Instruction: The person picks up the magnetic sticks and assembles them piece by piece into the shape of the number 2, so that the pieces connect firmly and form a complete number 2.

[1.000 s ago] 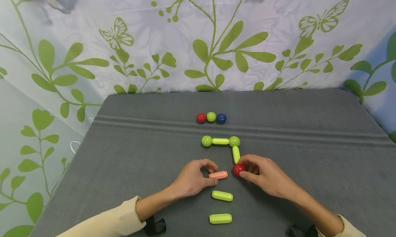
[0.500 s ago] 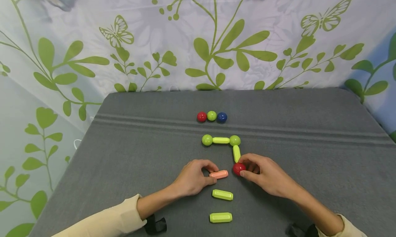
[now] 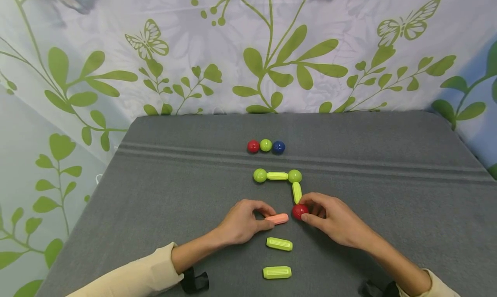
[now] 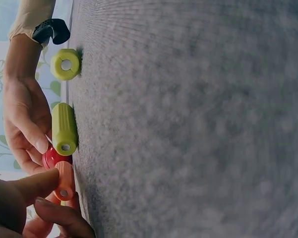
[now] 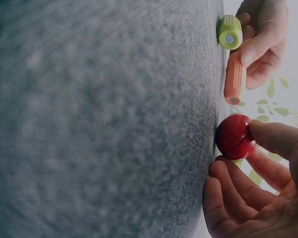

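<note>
My left hand pinches an orange magnetic rod between thumb and fingers, its free end pointing right at a red ball. A small gap separates rod and ball. My right hand holds that red ball by thumb and fingertips on its right side. From the ball, a green rod runs back to a green ball; a second green rod joins it to another green ball. In the right wrist view, the orange rod shows a metal disc at its end.
Two loose green rods, one nearer the hands and one closer to me, lie on the grey cloth surface. Behind the chain sit red, green and blue balls in a row. A patterned curtain hangs behind.
My left hand has shifted the orange rod slightly to the right, closer to the red ball. My right hand keeps its hold on the ball in the same place.
</note>
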`<state>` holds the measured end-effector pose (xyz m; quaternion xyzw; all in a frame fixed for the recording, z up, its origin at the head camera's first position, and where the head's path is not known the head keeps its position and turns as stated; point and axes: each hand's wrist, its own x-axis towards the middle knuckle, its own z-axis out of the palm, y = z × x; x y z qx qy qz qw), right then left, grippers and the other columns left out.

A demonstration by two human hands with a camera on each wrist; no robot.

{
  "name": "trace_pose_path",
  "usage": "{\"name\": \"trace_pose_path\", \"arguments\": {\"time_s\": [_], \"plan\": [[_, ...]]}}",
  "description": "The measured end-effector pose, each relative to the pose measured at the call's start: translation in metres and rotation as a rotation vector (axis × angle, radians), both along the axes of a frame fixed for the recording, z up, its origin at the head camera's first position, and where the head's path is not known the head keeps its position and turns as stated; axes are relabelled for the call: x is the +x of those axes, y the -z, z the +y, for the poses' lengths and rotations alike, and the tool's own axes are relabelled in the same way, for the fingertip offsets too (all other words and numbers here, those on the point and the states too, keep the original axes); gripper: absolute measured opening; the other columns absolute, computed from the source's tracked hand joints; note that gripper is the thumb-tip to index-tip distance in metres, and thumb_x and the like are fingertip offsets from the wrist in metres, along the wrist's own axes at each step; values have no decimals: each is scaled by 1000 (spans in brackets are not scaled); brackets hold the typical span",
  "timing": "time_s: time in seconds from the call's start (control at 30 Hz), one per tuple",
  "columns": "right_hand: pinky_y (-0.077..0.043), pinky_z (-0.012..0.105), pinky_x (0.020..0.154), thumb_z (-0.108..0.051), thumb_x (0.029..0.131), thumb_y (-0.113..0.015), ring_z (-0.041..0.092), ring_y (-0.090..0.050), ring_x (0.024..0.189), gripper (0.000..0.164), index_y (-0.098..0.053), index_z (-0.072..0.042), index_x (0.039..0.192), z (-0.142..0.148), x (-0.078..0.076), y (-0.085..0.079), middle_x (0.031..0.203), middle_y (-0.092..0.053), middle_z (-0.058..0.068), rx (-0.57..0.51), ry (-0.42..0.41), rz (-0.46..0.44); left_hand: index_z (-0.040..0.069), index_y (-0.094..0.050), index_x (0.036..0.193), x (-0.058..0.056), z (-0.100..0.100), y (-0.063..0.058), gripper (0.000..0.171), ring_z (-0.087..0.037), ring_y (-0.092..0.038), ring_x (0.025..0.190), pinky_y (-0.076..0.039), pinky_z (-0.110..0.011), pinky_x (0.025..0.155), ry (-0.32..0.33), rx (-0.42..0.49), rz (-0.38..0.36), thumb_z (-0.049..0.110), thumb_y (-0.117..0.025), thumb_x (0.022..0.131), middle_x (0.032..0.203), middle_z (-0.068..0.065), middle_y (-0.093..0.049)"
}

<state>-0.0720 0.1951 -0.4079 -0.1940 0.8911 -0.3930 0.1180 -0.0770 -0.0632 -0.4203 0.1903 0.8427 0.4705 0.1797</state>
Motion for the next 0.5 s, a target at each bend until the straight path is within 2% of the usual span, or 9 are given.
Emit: {"name": "trace_pose_path", "arguments": {"time_s": [0.07,0.3,0.5], "plan": [[-46,27,59,-16,91,-72,9,-54,69,21,-66,-16,111,0,0,0,83,-59,-7,1,-1,0,11,-75,101,-1,0,0,14,-6,-58,81,-47,-26,73,11,11,-5,15,-76,88,89,9,-67],[-46,27,58,-18,92,-73,9,-54,68,20,-66,-16,111,0,0,0,82,-59,-7,-5,-6,5,10,-74,106,-4,1,-4,17,-7,-43,53,-36,-22,50,25,24,-33,15,-74,90,97,6,-67],[-46,26,58,-19,91,-73,8,-54,67,20,-66,-18,110,0,1,-1,81,-58,-7,-1,-1,8,9,-75,105,-7,5,-6,16,-6,-43,51,-37,-22,48,28,30,-7,15,-74,90,97,5,-68]]}}
